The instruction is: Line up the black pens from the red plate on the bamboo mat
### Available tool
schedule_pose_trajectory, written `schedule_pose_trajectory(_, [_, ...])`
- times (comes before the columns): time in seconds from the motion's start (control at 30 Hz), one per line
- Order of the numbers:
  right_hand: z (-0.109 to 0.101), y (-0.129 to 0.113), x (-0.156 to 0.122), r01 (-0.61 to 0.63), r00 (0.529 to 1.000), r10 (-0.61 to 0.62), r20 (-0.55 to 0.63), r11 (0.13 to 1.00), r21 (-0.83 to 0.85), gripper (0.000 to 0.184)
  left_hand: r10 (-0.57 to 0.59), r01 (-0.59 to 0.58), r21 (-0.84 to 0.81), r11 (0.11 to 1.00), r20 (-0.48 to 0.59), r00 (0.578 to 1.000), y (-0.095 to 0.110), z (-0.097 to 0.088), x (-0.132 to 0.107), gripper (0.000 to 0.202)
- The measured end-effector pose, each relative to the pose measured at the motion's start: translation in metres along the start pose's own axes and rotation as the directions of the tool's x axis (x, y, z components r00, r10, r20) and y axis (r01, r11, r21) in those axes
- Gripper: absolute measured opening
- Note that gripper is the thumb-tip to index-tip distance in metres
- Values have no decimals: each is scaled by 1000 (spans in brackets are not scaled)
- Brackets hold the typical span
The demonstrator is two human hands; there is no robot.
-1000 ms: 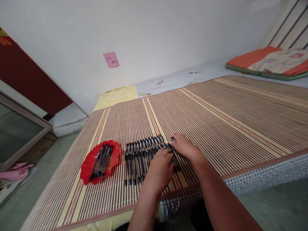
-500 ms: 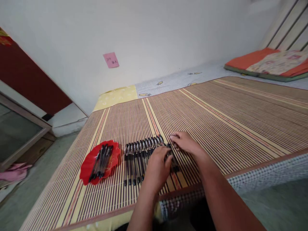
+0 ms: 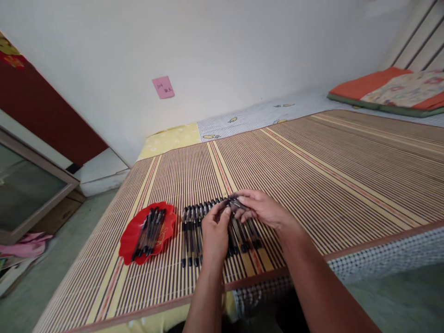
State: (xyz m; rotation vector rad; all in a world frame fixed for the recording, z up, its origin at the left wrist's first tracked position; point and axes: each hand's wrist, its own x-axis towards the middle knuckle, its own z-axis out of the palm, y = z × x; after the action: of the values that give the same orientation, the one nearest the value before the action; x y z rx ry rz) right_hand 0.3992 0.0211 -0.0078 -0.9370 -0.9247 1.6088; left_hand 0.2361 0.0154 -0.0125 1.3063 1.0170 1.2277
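Note:
Several clear-barrelled pens with black caps and ends lie side by side in a row on the striped bamboo mat. Over the row's upper right part, my left hand and my right hand meet. Their fingers are closed around a dark, slightly blurred pen, which the fingers partly hide. Beneath the hands, the middle of the row is covered. More black pens rest in a loose bunch in a red scalloped plate left of the row.
The mat covers a bed against a white wall bearing a pink note. Folded orange and floral bedding lies at the far right. A glass-panelled frame and pink cloth are at left, by the floor.
My left hand has risen from the pens to meet my right hand, which has shifted slightly left. A dark pen now shows between their fingers. The view has shifted slightly.

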Motion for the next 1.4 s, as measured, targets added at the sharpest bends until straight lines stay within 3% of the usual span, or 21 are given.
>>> schedule_pose_trajectory(0.23, [17, 4, 3, -1, 982, 24, 186, 993, -121, 22, -27, 22, -63, 998, -80, 996, -1, -14, 4, 23])
schedule_pose_trajectory(0.33, [16, 1, 2, 93, 992, -64, 107, 951, -295, 18, -27, 25, -22, 999, -65, 998, -2, -20, 7, 22])
schedule_pose_trajectory(0.43, [16, -5, -3, 188, 979, -202, 33, 829, -527, 13, 1, 2, 39, 999, -74, 997, -1, -24, 9, 20])
schedule_pose_trajectory(0.63, [23, -21, -10, 165, 978, -207, 22, 704, -691, 10, 18, -19, -22, 1000, -63, 998, 7, -17, 8, 25])
schedule_pose_trajectory(0.73, [12, -28, -3, 87, 957, -268, -110, 630, -771, 8, -5, -7, -142, 990, -83, 997, 11, -18, 8, 36])
schedule_pose_trajectory(0.83, [-7, -26, 11, -94, 901, -323, -290, 508, -856, 11, -56, 19, -229, 973, -154, 987, 12, -26, 11, 37])
schedule_pose_trajectory(0.9, [-18, -18, 21, -181, 874, -340, -347, 435, -882, 14, -90, 38, -260, 965, -192, 977, 10, -34, 14, 36])
schedule_pose_trajectory(1.1, [-27, 6, 42, -259, 864, -329, -380, 357, -898, 18, -136, 85, -251, 964, -194, 972, 7, -48, 19, 38])
schedule_pose_trajectory(1.4, [-17, 10, 47, -343, 862, -303, -407, 244, -907, 16, -175, 135, -264, 955, -133, 976, 6, -42, 19, 37])
